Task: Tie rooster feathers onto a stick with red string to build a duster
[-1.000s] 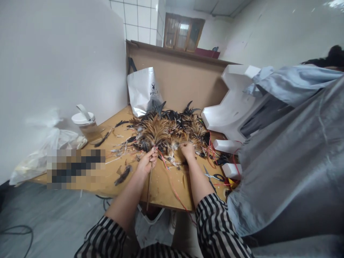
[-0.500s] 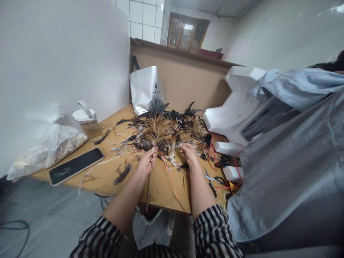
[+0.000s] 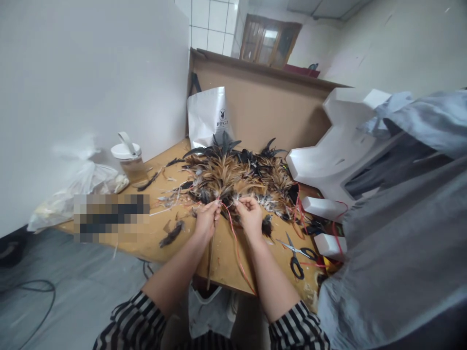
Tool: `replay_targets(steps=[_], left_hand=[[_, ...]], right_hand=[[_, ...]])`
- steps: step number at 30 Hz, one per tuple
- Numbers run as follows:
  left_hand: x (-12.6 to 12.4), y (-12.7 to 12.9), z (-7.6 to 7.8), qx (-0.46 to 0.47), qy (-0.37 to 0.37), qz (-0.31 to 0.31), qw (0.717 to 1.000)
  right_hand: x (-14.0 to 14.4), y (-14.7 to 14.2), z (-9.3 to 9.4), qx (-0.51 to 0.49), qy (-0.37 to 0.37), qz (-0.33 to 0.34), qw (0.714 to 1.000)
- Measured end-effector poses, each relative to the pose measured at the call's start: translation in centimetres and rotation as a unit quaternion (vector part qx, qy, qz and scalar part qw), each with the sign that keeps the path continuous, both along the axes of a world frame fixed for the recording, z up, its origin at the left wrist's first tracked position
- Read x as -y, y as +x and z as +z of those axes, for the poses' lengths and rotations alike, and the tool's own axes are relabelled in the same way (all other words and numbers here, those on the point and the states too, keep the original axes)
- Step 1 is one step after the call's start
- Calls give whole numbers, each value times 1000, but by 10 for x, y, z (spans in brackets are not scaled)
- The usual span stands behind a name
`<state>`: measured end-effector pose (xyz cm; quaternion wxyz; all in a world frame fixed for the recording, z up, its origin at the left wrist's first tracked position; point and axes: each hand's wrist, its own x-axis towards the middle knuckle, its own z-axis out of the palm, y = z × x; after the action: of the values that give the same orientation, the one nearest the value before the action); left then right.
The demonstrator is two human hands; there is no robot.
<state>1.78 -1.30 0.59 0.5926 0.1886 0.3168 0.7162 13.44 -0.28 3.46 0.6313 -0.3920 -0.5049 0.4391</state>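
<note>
My left hand [image 3: 207, 219] is closed round a feather duster, gripping it where the thin stick [image 3: 210, 262] meets the fan of brown and black feathers [image 3: 219, 172]. From that grip a red string [image 3: 237, 245] trails down over the table edge. Close on its right, my right hand [image 3: 251, 216] pinches a light brown feather [image 3: 250, 186] by its pale base, near the bound part of the duster. My fingers partly hide the binding. Behind both hands lies a heap of loose brown, black and grey feathers [image 3: 275, 177].
Open scissors [image 3: 297, 253] lie right on the wooden table [image 3: 153, 245]. White foam blocks [image 3: 328, 245] and a grey cloth [image 3: 397, 233] border the right side. A lidded cup [image 3: 132, 165], a plastic bag [image 3: 78, 187] and a silver bag [image 3: 207, 116] stand left and behind.
My right hand has moved from the feather heap towards my left hand, bringing a feather. My left hand keeps its grip on the duster. The view has turned slightly left.
</note>
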Motion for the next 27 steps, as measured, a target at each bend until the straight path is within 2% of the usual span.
replay_targets(steps=[5,8,11,14,17,22,27], left_hand=[[3,5,1,-31,7,18,999],[4,9,2,-45,6,14,999],[6,12,3,-53,9,4,999],[7,13,2,-60,14,-2,998],[8,13,2,-68,20,-12,997],[10,14,3,-90,34,-31,995],[12,16,4,-102,22,-24,994]], right_hand=[[11,-13,-4,155,79,-66,983],[11,-14,-7,222,94,-68,968],[9,-14,-10,242,84,-48,965],[6,-15,-13,204,48,28,977],[1,-15,-14,110,-21,96,989],[-8,-11,-10,-8,-146,117,982],[-11,2,-3,-67,-192,152,967]])
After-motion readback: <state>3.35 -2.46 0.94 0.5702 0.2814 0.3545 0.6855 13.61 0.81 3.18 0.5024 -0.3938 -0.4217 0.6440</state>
